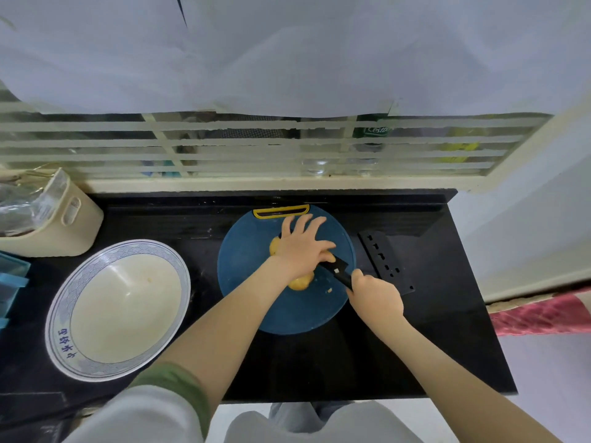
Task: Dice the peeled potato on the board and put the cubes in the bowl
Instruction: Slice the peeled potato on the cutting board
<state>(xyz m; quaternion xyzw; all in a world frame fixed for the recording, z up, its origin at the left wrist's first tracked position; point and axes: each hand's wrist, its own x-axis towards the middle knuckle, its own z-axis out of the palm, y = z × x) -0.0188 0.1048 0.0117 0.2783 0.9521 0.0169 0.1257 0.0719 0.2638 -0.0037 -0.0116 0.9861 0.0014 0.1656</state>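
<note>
The peeled potato (300,282) lies near the middle of the round blue board (243,251), mostly hidden under the person's left hand (302,247), which presses down on it with fingers straight and spread toward the board's far edge. The right hand (375,297), over the board's right side, is curled tightly round the handle of a black knife (335,270), whose blade runs in under the left palm, close to the thumb. That is the main hazard: the cutting edge is out of sight beneath the hand, so a push that breaks through suddenly could carry it into the thumb or palm. The potato looks rounded and largely whole, so it may roll or skid under flat pressure and throw the cut off line. The board sits on a glossy black counter (319,362) and might slide if the knife is forced sideways. A small scrap (329,290) lies on the board nearer the person than the blade. The bowl (56,318) stands left of the board, apart from it, so cubes carried across could drop onto the counter. A black knife cover (385,260) lies just right of the board, where the right elbow's swing could knock it.
</note>
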